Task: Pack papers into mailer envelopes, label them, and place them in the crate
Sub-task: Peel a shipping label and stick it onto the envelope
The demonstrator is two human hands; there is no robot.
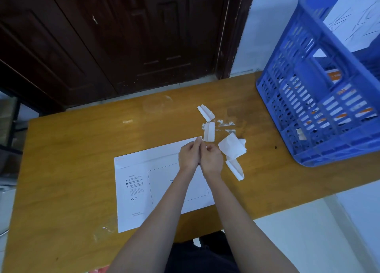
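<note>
A white mailer envelope with small grey print lies on the orange-brown wooden table. Beyond the envelope's far right corner sit white paper scraps. Right of the envelope stands a blue lattice crate showing white-and-orange mailers.

Only "Ple" reads on the white mailer envelope, plus a recycling sign; other print's too small.

left: bare surface beside mailer, open passage | right: scraps just beside hands, crate wall blocks far right | between scraps and crate: narrow bare strip | back: door near edge
</note>
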